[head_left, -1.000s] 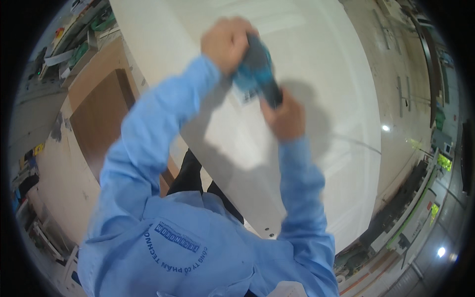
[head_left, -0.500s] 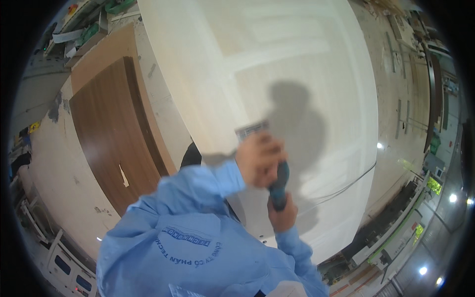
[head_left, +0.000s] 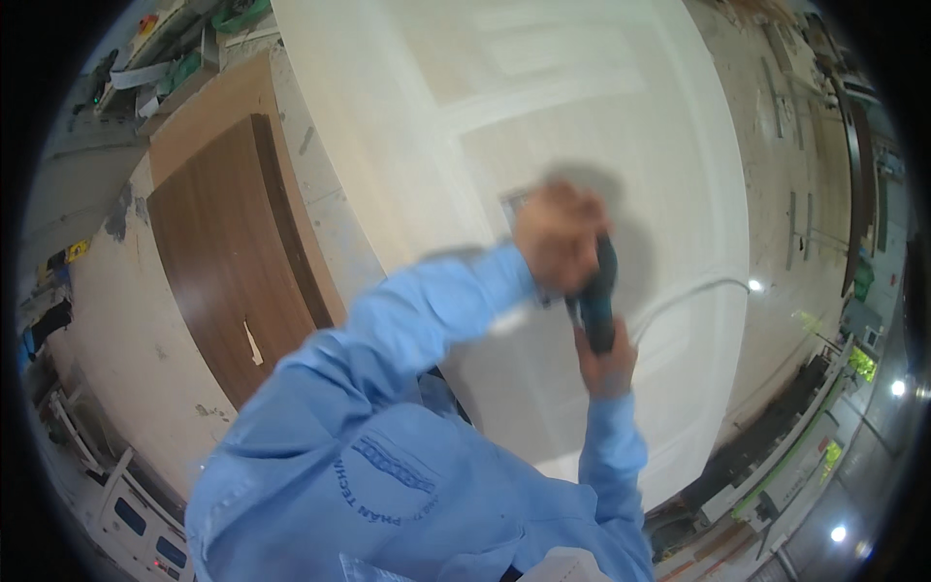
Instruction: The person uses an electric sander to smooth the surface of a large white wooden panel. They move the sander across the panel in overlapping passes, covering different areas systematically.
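A corded teal-and-black power sander (head_left: 598, 301) rests on a large pale board (head_left: 543, 145) with whitish bands across its surface. My left hand (head_left: 561, 238), smeared by motion, is closed over the sander's front end and hides most of it. Behind it, my right hand (head_left: 608, 367) wraps round the rear handle. Part of the sander's flat base (head_left: 514, 201) shows beyond my left hand. A grey cable (head_left: 689, 289) runs from the handle over the board to the right.
To the left, dark brown wooden panels (head_left: 223, 252) lie on a tan sheet (head_left: 218, 97). Metal strips (head_left: 792, 231) lie right of the board. Shelving with odds and ends (head_left: 175, 73) stands at the far left. Equipment (head_left: 786, 466) lines the lower right.
Both hands and the sander have moved away from me and to the right across the board. The cable has shifted and now bends higher. Both hands keep their hold.
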A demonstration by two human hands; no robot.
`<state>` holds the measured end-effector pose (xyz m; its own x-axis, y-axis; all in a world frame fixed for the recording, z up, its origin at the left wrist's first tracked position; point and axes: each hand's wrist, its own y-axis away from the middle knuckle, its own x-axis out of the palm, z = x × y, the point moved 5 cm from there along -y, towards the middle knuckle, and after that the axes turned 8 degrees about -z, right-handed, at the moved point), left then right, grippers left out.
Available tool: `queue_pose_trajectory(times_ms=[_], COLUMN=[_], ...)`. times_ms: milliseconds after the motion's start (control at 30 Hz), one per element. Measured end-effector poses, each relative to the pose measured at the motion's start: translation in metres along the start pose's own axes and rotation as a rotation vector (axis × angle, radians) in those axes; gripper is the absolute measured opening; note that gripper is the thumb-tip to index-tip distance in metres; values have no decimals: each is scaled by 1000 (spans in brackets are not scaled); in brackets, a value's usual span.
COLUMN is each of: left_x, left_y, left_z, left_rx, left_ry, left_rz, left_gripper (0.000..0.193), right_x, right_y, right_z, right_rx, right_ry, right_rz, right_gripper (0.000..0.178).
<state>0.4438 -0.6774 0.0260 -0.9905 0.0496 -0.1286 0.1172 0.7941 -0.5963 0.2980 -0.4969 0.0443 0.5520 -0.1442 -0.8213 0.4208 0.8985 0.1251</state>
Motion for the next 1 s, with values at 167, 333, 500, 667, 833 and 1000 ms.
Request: queue_pose_trajectory(times_ms=[167,333,500,667,833,1000], left_x=[39,74,9,-17,-21,-42], left_y=[48,-54,-48,96,116,41], left_z=[-38,23,87,59,48,103], left_rx=[0,54,3,38,49,75], left_ry=[36,-158,-697,-736,-529,-743], left_rz=[190,379,305,743,919,636], left_gripper=[28,17,62,82,77,64], right_x=[-12,-9,-2,-26,-25,-23], right_y=[77,-44,-151,-95,39,-27], right_z=[-22,7,12,-25,-49,-47], right_rx=[33,171,54,151,484,165], right_ry=[162,-111,-28,-22,51,14], right_rz=[-119,-152,-225,-329,-242,-388], right_gripper=[42,56,43,43,40,37])
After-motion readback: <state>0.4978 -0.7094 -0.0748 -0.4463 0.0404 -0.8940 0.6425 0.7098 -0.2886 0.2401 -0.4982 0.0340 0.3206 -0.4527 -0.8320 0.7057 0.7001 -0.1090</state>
